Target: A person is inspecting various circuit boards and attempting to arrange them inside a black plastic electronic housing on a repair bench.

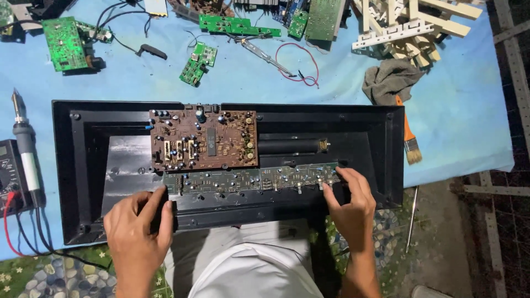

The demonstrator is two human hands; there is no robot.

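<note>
A long black plastic housing (375, 118) lies open on a blue cloth in front of me. Inside it sit a brown circuit board (203, 139) and, below that, a long narrow green circuit board (251, 179). My left hand (137, 229) grips the left end of the narrow board and the housing's near edge. My right hand (351, 201) presses its fingers on the right end of the same narrow board. A black cylinder (290, 146) lies inside the housing to the right of the brown board.
A soldering iron (25, 149) and a multimeter (8, 176) with red lead lie at left. Several green circuit boards (65, 43), a red wire (301, 63), white plastic frames (408, 27), a grey rag (389, 80) and an orange-handled brush (409, 138) surround the housing.
</note>
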